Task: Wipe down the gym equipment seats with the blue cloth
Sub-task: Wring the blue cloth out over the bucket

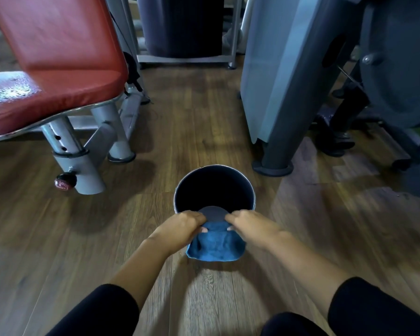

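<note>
Floor (58,238): wood, bucket (215,167) near red seat (58,93).
Hold: left grip (184,223), right grip (250,223) clamped on blue cloth (215,246).
Wringing: twist hard over bucket.

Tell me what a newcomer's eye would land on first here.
The blue cloth, gripped by the left hand and right hand over the near rim of a dark bucket on the wood floor, low in the middle. Then the big red seat at upper left, with a shiny patch on its pad.

I'm in a gym: a red padded vinyl machine seat (58,93), grey steel machine frames (284,81), wood-plank floor (58,238).
</note>
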### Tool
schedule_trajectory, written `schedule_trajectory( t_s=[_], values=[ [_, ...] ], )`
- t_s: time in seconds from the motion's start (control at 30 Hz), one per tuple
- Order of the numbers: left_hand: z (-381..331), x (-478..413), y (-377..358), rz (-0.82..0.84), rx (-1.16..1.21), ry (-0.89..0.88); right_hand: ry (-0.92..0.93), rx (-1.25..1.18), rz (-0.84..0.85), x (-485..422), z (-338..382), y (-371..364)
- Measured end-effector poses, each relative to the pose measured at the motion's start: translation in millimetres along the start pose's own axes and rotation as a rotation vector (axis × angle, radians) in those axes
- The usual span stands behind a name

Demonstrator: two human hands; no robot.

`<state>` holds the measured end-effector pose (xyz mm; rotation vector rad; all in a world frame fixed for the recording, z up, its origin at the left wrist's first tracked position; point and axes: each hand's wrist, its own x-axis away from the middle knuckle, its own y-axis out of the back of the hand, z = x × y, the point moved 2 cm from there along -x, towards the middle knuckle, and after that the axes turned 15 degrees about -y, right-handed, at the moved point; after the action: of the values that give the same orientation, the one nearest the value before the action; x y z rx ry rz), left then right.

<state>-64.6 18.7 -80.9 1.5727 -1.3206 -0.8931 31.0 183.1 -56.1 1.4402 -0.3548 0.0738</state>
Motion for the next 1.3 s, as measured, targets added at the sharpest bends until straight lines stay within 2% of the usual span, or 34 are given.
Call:
schedule_trajectory(
  t_s=[0.23,0.37,0.53,0.6,0.9,1.07,1.3],
  values=[
    [0.0,-13.8,56.0,-0.139,-0.139,0.014,0.061,-0.078,-0.192,-4.6,-3.3,42.9],
    [0.6,-19.0,77.8,-0.235,-0.151,-0.009,0.031,-0.113,-0.250,-10.0,-3.7,67.1],
    [0.8,-24.0,102.0,-0.370,-0.005,0.052,-0.041,-0.168,-0.231,-11.7,-4.5,91.3],
    [-5.1,-23.7,120.9,-0.370,0.007,0.075,-0.060,-0.194,-0.194,-6.0,-3.3,112.9],
    [-79.6,-18.9,290.8,-0.295,-0.337,0.030,-0.089,-0.150,-0.283,51.4,18.6,276.4],
    [-131.4,-5.1,390.1,-0.277,-0.389,0.063,-0.089,-0.146,-0.305,99.8,33.5,381.2],
    [-214.7,11.3,504.9,-0.283,-0.453,0.028,-0.116,-0.099,-0.232,182.3,49.1,503.8]
  ],
)
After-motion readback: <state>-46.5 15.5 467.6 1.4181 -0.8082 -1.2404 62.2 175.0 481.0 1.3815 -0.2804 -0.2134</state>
